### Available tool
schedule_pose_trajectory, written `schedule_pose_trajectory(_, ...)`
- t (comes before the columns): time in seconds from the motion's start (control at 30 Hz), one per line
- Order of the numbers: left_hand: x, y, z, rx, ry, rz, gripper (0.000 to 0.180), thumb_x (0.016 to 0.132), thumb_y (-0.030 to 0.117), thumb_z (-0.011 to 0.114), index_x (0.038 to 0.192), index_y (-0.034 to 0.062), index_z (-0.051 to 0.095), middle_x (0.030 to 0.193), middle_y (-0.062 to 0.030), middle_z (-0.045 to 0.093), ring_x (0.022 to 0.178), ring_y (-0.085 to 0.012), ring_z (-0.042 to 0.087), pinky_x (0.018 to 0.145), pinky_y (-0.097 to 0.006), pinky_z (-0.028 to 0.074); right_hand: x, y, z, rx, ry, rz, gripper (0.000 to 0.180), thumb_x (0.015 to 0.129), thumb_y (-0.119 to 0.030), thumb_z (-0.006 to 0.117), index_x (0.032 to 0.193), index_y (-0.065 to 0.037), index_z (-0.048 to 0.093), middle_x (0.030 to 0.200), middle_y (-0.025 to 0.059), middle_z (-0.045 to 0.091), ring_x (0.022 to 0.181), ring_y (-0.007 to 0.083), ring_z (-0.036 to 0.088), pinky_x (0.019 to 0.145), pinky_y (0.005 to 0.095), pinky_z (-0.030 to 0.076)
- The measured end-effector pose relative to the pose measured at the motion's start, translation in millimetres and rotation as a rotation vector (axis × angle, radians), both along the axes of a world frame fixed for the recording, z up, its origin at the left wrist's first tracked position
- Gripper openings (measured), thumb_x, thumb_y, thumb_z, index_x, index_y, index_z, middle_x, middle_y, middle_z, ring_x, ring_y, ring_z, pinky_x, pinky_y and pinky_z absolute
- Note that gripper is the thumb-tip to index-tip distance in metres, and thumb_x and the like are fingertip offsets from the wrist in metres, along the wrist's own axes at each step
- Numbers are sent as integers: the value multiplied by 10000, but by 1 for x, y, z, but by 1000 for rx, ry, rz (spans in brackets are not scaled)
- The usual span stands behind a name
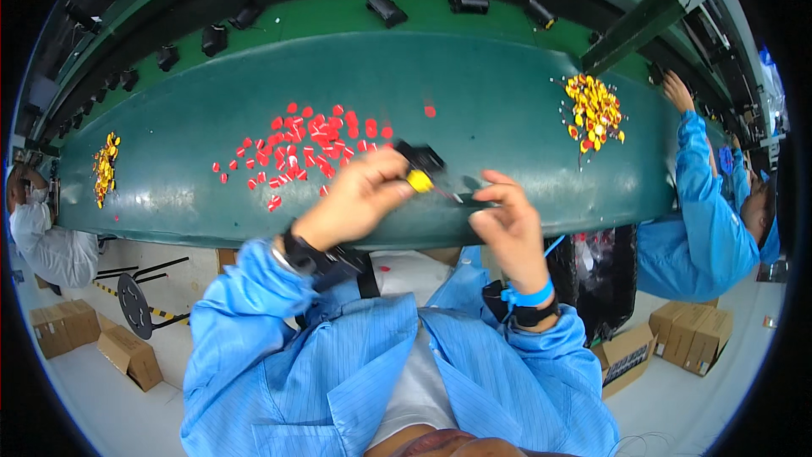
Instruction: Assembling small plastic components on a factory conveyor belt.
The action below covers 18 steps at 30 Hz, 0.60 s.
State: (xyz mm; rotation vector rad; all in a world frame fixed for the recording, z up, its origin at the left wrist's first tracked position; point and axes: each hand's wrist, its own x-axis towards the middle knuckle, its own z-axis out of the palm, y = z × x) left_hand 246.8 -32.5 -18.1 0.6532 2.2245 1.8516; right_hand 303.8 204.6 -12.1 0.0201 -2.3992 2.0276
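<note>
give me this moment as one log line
left hand: holding black part, yellow piece | right hand: beside them, grip unclear | red pieces: scattered on green table

Smooth, glossy tabletop (499, 76); matt cardboard boxes (64, 327)

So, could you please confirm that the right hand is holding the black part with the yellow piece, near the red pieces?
Not quite: the head view shows the left hand holding the black part with the yellow piece, near the red pieces.
</note>
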Motion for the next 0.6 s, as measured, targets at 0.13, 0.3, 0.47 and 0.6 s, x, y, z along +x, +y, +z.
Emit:
schedule_pose_trajectory(0.13, -90, -68, 43, -448, 502, 324, 152, 751, 20, 642, 897, -8, 611, 940, -143, 592, 944, -307, 542, 825, -358, 443, -13, 49, 16, -69, 14, -180, 185, 811, -40, 654, 981, -16, 587, 1215, 116, 523, 969, 125, 545, 829, 262, 450)
schedule_pose_trajectory(0.3, -207, -133, 34, -892, 791, 494, 194, 742, 19, 628, 935, 14, 651, 990, -138, 612, 1052, -334, 530, 885, -404, 445, -33, 87, 7, 52, -6, -276, 174, 839, -55, 635, 990, 17, 584, 1026, 63, 601, 851, 100, 566, 769, 237, 461)
schedule_pose_trajectory(0.47, -273, -148, 0, -944, 680, 405, 238, 737, 6, 618, 972, 13, 655, 1088, -189, 603, 1112, -355, 521, 949, -400, 421, -63, 126, 1, 334, 38, -380, 171, 822, -73, 642, 965, 16, 611, 901, 81, 624, 791, 134, 582, 722, 260, 469)
schedule_pose_trajectory(0.6, -284, -138, 3, -910, 471, 296, 355, 712, -46, 609, 1064, 2, 618, 1122, -199, 600, 1135, -330, 532, 973, -380, 417, -105, 141, 27, 828, 137, -393, 149, 785, -121, 634, 899, -29, 660, 881, 171, 620, 762, 284, 604, 703, 364, 482)
